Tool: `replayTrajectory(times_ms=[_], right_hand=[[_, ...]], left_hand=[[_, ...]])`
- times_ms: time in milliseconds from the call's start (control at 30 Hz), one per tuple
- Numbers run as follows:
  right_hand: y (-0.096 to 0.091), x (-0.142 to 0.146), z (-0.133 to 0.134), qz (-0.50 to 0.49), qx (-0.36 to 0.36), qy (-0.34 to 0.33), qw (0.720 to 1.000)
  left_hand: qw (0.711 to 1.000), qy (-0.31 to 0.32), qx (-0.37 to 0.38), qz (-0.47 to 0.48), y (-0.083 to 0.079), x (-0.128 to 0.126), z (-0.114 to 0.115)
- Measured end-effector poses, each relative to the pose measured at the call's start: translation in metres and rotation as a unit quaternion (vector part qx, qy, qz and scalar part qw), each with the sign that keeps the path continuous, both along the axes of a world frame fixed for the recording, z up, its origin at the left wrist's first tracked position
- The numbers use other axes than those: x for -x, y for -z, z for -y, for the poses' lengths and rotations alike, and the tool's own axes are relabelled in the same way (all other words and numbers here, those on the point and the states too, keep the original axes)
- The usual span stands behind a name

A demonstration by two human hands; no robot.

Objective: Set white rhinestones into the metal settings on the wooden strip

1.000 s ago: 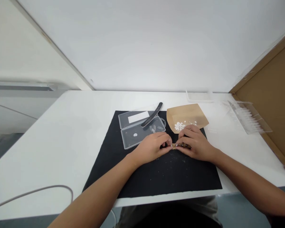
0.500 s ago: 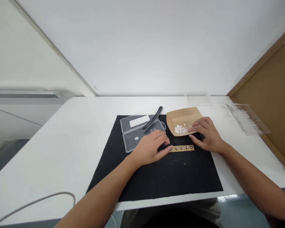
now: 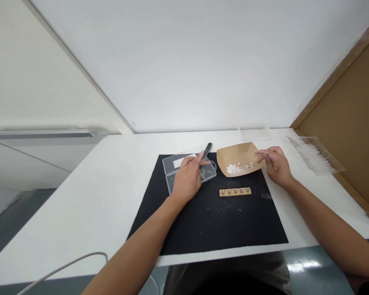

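Observation:
My left hand (image 3: pixel 188 177) reaches over the open clear plastic case (image 3: pixel 169 180), its thumb and forefinger apart beside a black curved nail file (image 3: pixel 208 150). The file's lower part is hidden behind the hand. At the right end of the brown paper tray (image 3: pixel 238 152), my right hand (image 3: pixel 276 167) has its fingers drawn together; anything between the fingertips is too small to make out. Small white pieces (image 3: pixel 233 169) lie heaped in the tray. A short tan strip (image 3: pixel 235 194) with several round metal studs lies on the black mat (image 3: pixel 221 229).
Bits of debris are scattered over the mat. A clear box of pale nail-tip-like pieces (image 3: pixel 318 155) stands at the right by the cardboard panel (image 3: pixel 350 110). Another clear tray (image 3: pixel 254 134) sits near the back wall. A cable (image 3: pixel 80 258) crosses the front left.
My left hand has left the strip and moved up and left to the case and nail file. My right hand has drawn back rightward from the white pieces, its fingers closing. The view has shifted slightly.

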State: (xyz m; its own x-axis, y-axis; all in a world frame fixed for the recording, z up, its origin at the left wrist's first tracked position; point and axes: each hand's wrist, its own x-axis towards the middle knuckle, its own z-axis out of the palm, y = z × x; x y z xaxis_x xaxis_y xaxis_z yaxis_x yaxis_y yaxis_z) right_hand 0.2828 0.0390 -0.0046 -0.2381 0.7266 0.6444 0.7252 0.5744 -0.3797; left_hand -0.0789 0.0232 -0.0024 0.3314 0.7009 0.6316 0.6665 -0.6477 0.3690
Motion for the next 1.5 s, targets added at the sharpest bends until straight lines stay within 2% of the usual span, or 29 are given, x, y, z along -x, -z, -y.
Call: replayTrajectory(times_ms=[200, 400, 667, 933, 1100, 1500], right_hand=[[-0.001, 0.003, 0.003, -0.031, -0.003, 0.013, 0.999], [0.001, 0.002, 0.002, -0.037, -0.002, 0.029, 0.999], [0.007, 0.001, -0.002, -0.042, -0.005, 0.031, 0.999], [0.007, 0.002, 0.000, -0.028, -0.002, 0.016, 0.999], [0.010, 0.001, -0.002, -0.022, -0.001, 0.020, 1.000], [0.015, -0.004, -0.005, -0.007, 0.038, 0.039, 0.999]], left_hand=[[0.999, -0.050, -0.009, 0.013, 0.000, 0.006, -0.009], [0.995, -0.088, -0.040, 0.004, 0.008, 0.012, -0.017], [0.996, -0.060, -0.037, -0.058, 0.003, 0.025, -0.021], [0.987, 0.039, 0.026, -0.151, -0.008, 0.047, -0.021], [0.986, 0.031, 0.051, -0.157, -0.011, 0.055, -0.020], [0.972, 0.026, 0.112, -0.203, -0.011, 0.046, -0.006]])
